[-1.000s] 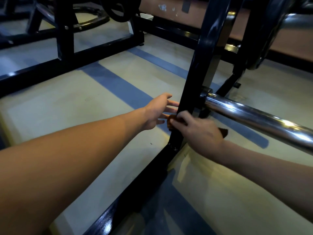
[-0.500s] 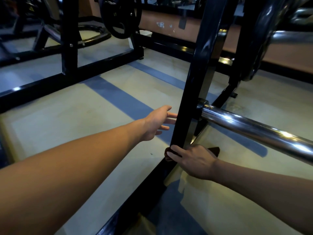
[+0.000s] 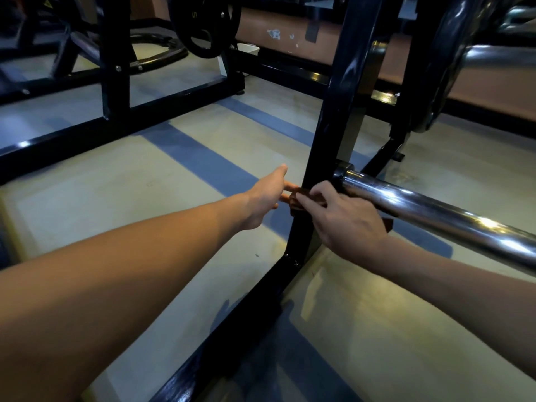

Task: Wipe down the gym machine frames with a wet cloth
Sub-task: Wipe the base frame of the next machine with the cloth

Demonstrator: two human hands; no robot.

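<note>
The right hand (image 3: 345, 219) pinched a brown cloth (image 3: 298, 200) against the black upright (image 3: 327, 158), mid-wipe; the left hand (image 3: 265, 195), fingers straight, steadied it. Next: likely another stroke along the post.

2 bare forearms, hands (image 3: 345, 221); no sleeves visible.

Weight plate (image 3: 204, 23) — blue-striped floor (image 3: 200, 161) — brown wall (image 3: 290, 27)
</note>
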